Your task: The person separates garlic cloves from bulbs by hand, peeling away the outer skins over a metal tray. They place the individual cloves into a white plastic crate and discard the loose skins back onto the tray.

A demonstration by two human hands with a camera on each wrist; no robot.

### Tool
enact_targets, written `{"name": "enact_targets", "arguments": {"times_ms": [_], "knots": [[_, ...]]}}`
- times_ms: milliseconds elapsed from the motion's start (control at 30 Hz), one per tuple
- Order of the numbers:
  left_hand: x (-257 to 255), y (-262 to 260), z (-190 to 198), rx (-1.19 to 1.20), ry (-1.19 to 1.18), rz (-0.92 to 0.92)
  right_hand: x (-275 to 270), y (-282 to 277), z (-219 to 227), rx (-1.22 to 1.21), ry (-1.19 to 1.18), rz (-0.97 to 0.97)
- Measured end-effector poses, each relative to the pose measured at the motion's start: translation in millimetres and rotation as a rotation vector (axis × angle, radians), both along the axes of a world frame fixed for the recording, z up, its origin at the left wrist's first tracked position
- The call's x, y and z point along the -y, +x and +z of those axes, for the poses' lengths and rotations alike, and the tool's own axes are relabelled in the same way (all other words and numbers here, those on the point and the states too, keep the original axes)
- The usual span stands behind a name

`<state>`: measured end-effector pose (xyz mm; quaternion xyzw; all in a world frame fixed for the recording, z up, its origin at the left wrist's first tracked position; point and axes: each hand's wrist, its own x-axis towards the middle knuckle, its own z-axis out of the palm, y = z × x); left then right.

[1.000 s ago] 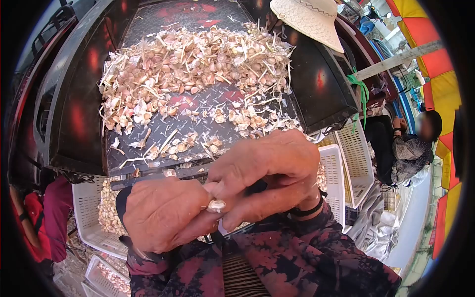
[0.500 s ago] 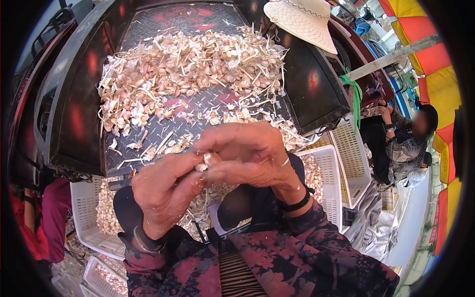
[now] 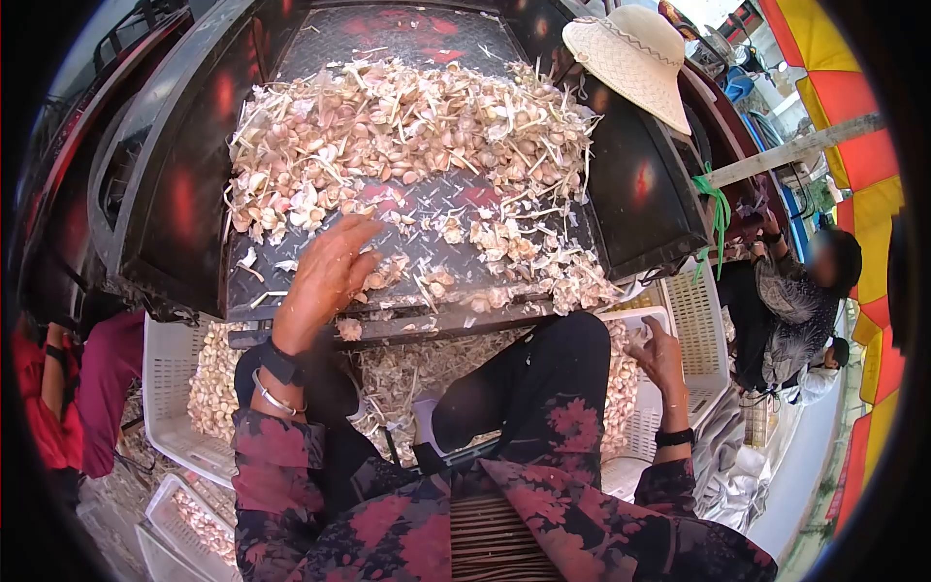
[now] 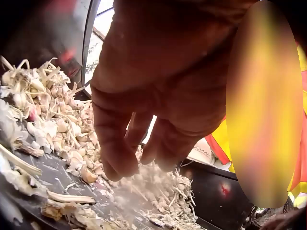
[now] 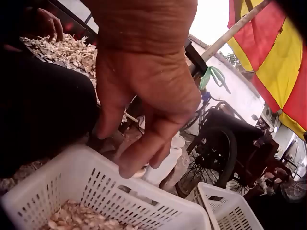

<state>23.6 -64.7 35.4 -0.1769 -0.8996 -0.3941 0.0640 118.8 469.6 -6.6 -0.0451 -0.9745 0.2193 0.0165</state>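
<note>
- Left hand (image 3: pixel 325 276), released with fingers loosely bent, hangs over the metal bed (image 3: pixel 339 34).
- Right hand (image 3: pixel 662 359) hangs above a white basket (image 5: pixel 184 211); one cannot tell whether it grips anything.
- Garlic heap (image 3: pixel 407 126) lies beyond, on the bed.

Fingers (image 4: pixel 115 155) near garlic (image 4: pixel 62 127), contact unclear

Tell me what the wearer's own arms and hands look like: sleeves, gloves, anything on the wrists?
The left hand and right hand are ungloved. The left wrist wears a black band and a silvery bangle; the right, another black band. The left sleeve and right sleeve are dark with a pinkish-red, leaf-like print.
</note>
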Motion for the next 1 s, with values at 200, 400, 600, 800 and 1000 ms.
{"name": "enact_targets", "arguments": {"times_ms": [200,400,600,800,1000], "knots": [[3.3,-66.3,-33.6,-0.028,-0.317,0.068,26.0,-2.9,0.7,0.133,-0.289,-0.163],[-4.7,-90.1,-88.4,-0.145,-0.511,0.097,137.6,-57.7,53.5,-0.088,-0.402,0.299],[-31.6,-45.4,-14.7,0.220,0.682,0.017,241.1,-92.7,69.0,0.128,-0.895,0.465],[-62.0,12.7,32.6,0.263,0.887,-0.095,278.2,-124.5,88.8,0.242,-1.327,0.480],[-75.7,30.1,28.6,0.097,0.821,-0.037,294.3,-119.8,82.1,0.385,-1.449,0.638]]}}
